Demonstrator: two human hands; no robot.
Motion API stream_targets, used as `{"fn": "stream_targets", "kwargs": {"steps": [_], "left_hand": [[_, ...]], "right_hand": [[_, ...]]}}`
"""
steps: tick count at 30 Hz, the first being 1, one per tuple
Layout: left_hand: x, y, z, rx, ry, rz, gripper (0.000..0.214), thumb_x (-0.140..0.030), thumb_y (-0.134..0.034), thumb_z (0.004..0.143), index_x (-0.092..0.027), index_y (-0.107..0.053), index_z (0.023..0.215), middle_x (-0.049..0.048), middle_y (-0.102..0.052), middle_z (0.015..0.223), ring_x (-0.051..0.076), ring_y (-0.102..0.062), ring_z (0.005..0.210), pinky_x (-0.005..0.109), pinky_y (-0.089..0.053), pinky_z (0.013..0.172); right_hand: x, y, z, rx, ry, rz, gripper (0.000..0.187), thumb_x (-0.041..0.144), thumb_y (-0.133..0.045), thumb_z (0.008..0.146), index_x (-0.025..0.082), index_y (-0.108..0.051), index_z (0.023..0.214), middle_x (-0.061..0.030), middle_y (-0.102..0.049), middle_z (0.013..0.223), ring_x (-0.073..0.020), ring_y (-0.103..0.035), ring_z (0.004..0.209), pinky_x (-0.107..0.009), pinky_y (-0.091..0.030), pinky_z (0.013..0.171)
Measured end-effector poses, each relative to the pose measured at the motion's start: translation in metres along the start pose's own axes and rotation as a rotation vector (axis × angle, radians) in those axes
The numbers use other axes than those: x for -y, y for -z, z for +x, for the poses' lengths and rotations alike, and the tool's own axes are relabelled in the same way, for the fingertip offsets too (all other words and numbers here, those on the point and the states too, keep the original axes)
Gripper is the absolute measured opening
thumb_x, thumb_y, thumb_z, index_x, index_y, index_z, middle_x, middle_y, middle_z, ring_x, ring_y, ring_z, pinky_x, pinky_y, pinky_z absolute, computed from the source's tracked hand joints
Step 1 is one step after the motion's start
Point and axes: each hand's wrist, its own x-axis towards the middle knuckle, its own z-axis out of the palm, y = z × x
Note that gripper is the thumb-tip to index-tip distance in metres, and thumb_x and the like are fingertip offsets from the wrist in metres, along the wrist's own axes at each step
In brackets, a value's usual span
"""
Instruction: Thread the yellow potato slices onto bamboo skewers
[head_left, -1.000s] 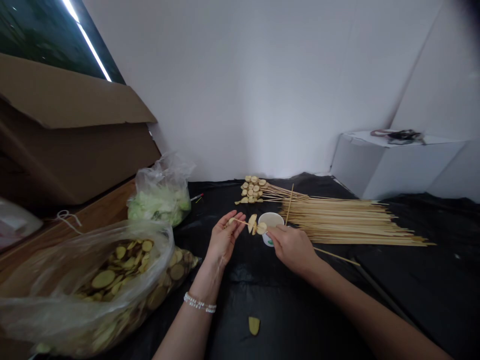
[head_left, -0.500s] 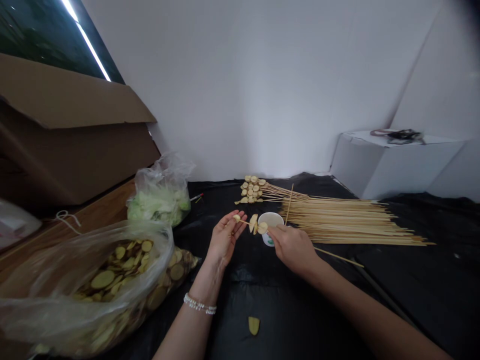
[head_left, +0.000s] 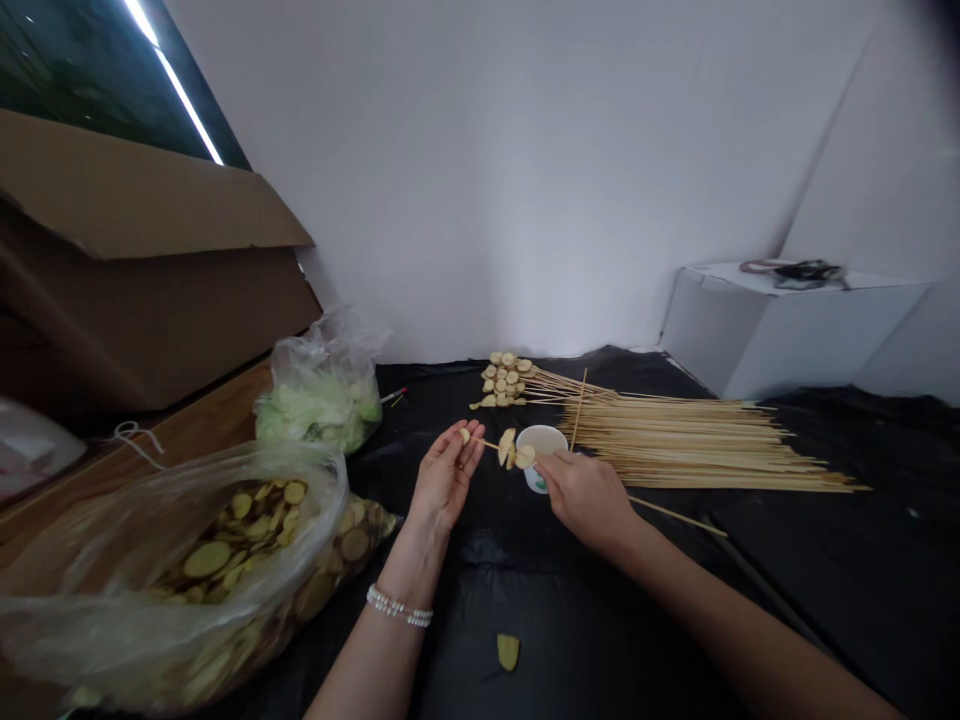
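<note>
My right hand (head_left: pixel 589 495) is closed around a bamboo skewer (head_left: pixel 679 515), whose tail sticks out behind the hand to the lower right. Several pale potato slices (head_left: pixel 507 448) are threaded on its front part, just ahead of my fingers. In my left hand (head_left: pixel 444 472) a small potato slice (head_left: pixel 464 436) is pinched between thumb and fingers, close to the skewer's bare tip. Whether the tip touches that slice, I cannot tell. Behind the skewer stands a white paper cup (head_left: pixel 541 440), partly covered by the slices and my right hand.
Loose bamboo skewers (head_left: pixel 705 440) lie at the right, with finished potato skewers (head_left: pixel 506 378) behind. An open plastic bag (head_left: pixel 330 480) of potato slices and a bag of cut greens (head_left: pixel 322 400) stand left. One slice (head_left: pixel 508 652) lies on the black sheet (head_left: pixel 465 600) in front.
My left hand has shifted slightly left with its potato slice, leaving more bare skewer showing at the tip. My right hand and the threaded slices have stayed put.
</note>
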Motion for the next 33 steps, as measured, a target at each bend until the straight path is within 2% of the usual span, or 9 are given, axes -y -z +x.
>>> {"fn": "stream_targets", "kwargs": {"steps": [4, 10, 17, 22, 28, 33], "left_hand": [[-0.0013, 0.0018, 0.0017, -0.015, 0.075, -0.046, 0.011, -0.004, -0.057, 0.082, -0.013, -0.063, 0.086, 0.0096, -0.070, 0.103, 0.014, -0.068, 0.088, 0.022, -0.055, 0.074], [0.0000, 0.0074, 0.0053, 0.023, 0.060, -0.048, 0.011, -0.004, -0.060, 0.080, -0.013, -0.065, 0.084, 0.0081, -0.071, 0.097, 0.007, -0.064, 0.064, 0.014, -0.052, 0.055], [-0.0002, 0.0074, 0.0088, -0.031, 0.055, -0.088, 0.018, -0.001, -0.055, 0.082, -0.010, -0.067, 0.091, 0.0057, -0.068, 0.076, 0.005, -0.062, 0.058, 0.011, -0.051, 0.053], [-0.0023, 0.0056, 0.0082, -0.035, 0.100, -0.144, 0.017, 0.000, -0.052, 0.084, -0.008, -0.066, 0.091, 0.0064, -0.067, 0.075, 0.005, -0.061, 0.056, 0.010, -0.051, 0.051], [-0.0037, 0.0030, 0.0079, -0.104, 0.196, -0.214, 0.014, -0.001, -0.054, 0.083, -0.010, -0.065, 0.081, 0.0067, -0.067, 0.077, 0.006, -0.061, 0.058, 0.010, -0.052, 0.051], [-0.0040, 0.0036, 0.0074, -0.088, 0.168, -0.197, 0.014, -0.001, -0.054, 0.084, -0.009, -0.065, 0.083, 0.0074, -0.067, 0.079, 0.006, -0.062, 0.059, 0.010, -0.052, 0.052]], "right_hand": [[0.0010, 0.0006, 0.0001, 0.009, 0.002, -0.003, 0.027, 0.025, -0.035, 0.095, 0.023, -0.063, 0.096, -0.0019, -0.065, 0.084, -0.0136, -0.060, 0.073, -0.027, -0.028, 0.057], [0.0004, 0.0006, -0.0010, -0.001, 0.002, 0.004, 0.028, 0.025, -0.036, 0.095, 0.023, -0.063, 0.096, -0.0019, -0.065, 0.083, -0.0131, -0.059, 0.073, -0.027, -0.028, 0.057], [-0.0006, 0.0011, -0.0009, -0.012, 0.027, 0.030, 0.027, 0.025, -0.036, 0.095, 0.022, -0.063, 0.093, -0.0016, -0.064, 0.083, -0.0133, -0.058, 0.075, -0.027, -0.027, 0.059], [0.0000, 0.0016, -0.0008, -0.016, 0.032, 0.032, 0.028, 0.025, -0.035, 0.095, 0.021, -0.063, 0.092, -0.0016, -0.064, 0.082, -0.0138, -0.058, 0.074, -0.027, -0.027, 0.060], [0.0027, 0.0048, -0.0012, -0.002, 0.028, 0.026, 0.028, 0.025, -0.036, 0.095, 0.022, -0.064, 0.093, -0.0020, -0.065, 0.083, -0.0134, -0.058, 0.074, -0.027, -0.028, 0.059], [0.0030, 0.0052, -0.0018, -0.007, 0.028, 0.024, 0.028, 0.024, -0.036, 0.095, 0.022, -0.063, 0.093, -0.0022, -0.065, 0.083, -0.0137, -0.059, 0.075, -0.026, -0.029, 0.060]]}}
